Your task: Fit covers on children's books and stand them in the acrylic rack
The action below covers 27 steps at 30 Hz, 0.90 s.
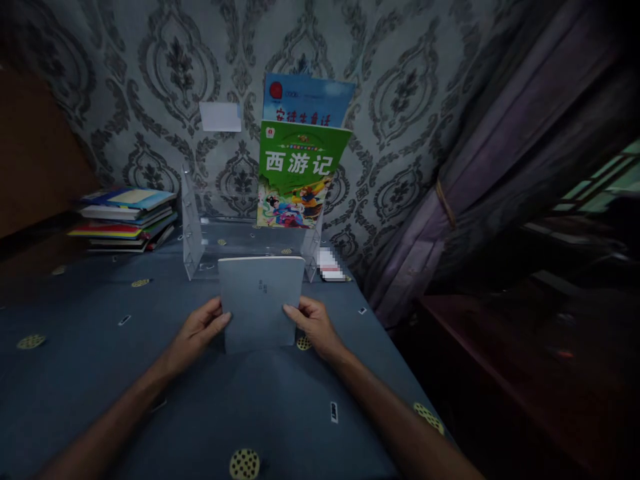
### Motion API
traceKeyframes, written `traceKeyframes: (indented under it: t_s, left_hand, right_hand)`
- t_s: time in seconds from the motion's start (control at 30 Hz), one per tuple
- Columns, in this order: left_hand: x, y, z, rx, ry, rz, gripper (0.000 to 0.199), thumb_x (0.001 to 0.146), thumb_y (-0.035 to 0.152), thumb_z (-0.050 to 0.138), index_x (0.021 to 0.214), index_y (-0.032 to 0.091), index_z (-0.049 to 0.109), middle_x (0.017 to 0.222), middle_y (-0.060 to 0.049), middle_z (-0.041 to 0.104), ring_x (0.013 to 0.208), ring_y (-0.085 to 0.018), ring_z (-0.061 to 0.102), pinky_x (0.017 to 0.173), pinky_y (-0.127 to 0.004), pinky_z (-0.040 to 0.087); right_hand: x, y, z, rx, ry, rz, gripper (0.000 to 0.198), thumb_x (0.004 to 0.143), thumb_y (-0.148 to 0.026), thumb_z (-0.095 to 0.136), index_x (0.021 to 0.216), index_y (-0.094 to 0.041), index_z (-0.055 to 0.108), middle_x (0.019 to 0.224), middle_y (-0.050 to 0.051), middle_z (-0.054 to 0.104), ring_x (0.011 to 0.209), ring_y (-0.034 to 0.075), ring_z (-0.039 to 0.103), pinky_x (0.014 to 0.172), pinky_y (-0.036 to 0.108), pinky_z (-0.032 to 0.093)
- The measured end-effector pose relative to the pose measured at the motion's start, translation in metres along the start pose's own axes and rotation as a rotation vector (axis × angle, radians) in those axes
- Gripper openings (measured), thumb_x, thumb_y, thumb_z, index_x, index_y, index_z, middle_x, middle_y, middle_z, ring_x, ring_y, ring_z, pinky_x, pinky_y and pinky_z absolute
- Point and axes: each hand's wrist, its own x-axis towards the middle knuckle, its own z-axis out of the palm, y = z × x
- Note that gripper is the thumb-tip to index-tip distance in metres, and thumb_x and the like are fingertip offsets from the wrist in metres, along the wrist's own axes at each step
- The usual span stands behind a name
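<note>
A plain grey-blue book point(262, 300) with small dark print on its cover stands upright between my hands, just above or on the table. My left hand point(203, 325) pinches its left edge, thumb on the near face. On the opposite edge, my right hand point(316, 325) grips it the same way, fingers behind. Beyond it is a clear acrylic tiered rack point(193, 230). A green picture book point(303, 173) and a blue book point(310, 100) behind it stand in the rack's right half. A small white book or card point(220, 117) shows at its upper left.
A stack of books point(127, 217) lies at the back left of the cloth-covered table point(165, 373). A pale item point(331, 265), partly blurred out, lies right of the rack. Patterned wallpaper and a tied purple curtain point(425, 200) border the table; a dark red surface point(480, 360) is at right.
</note>
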Motion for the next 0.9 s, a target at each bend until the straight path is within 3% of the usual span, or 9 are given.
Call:
traceKeyframes:
  t_s: [0.17, 0.37, 0.53, 0.7, 0.9]
  left_hand:
    - [-0.001, -0.016, 0.003, 0.045, -0.005, 0.010, 0.041, 0.086, 0.060, 0.066, 0.074, 0.021, 0.056, 0.071, 0.003, 0.051, 0.069, -0.015, 0.047, 0.068, -0.025, 0.042]
    - [0.001, -0.019, 0.010, -0.034, -0.019, 0.008, 0.036, 0.083, 0.057, 0.070, 0.078, 0.022, 0.063, 0.072, 0.001, 0.057, 0.074, -0.019, 0.051, 0.077, -0.028, 0.045]
    - [-0.002, -0.020, 0.009, -0.037, -0.088, 0.010, 0.039, 0.087, 0.061, 0.064, 0.093, 0.023, 0.068, 0.090, -0.002, 0.068, 0.085, -0.021, 0.060, 0.085, -0.030, 0.048]
    - [-0.005, -0.014, 0.005, -0.001, -0.143, 0.014, 0.041, 0.092, 0.059, 0.058, 0.111, 0.024, 0.070, 0.108, -0.004, 0.072, 0.099, -0.024, 0.063, 0.096, -0.033, 0.046]
    - [-0.004, -0.009, 0.003, 0.124, -0.117, 0.023, 0.042, 0.091, 0.061, 0.058, 0.100, 0.023, 0.073, 0.090, -0.003, 0.070, 0.085, -0.023, 0.060, 0.088, -0.032, 0.047]
  right_hand:
    - [0.001, 0.004, -0.001, 0.010, -0.020, 0.000, 0.043, 0.074, -0.061, 0.080, 0.081, -0.018, 0.076, 0.074, 0.001, 0.070, 0.070, 0.015, 0.061, 0.069, 0.027, 0.049]
    - [0.002, 0.003, -0.002, -0.005, -0.015, 0.019, 0.045, 0.072, -0.061, 0.081, 0.078, -0.017, 0.075, 0.069, 0.001, 0.066, 0.066, 0.015, 0.058, 0.064, 0.026, 0.047]
    - [0.002, 0.003, -0.004, -0.085, 0.037, 0.025, 0.047, 0.071, -0.062, 0.081, 0.068, -0.018, 0.069, 0.058, -0.002, 0.056, 0.055, 0.012, 0.047, 0.054, 0.024, 0.039]
    - [0.003, 0.001, -0.004, -0.116, 0.010, 0.058, 0.051, 0.070, -0.068, 0.079, 0.070, -0.017, 0.071, 0.063, 0.001, 0.060, 0.057, 0.014, 0.050, 0.053, 0.025, 0.041]
    - [0.005, -0.002, -0.003, -0.100, -0.040, 0.059, 0.054, 0.070, -0.071, 0.077, 0.071, -0.017, 0.070, 0.058, -0.002, 0.051, 0.051, 0.009, 0.038, 0.047, 0.022, 0.030]
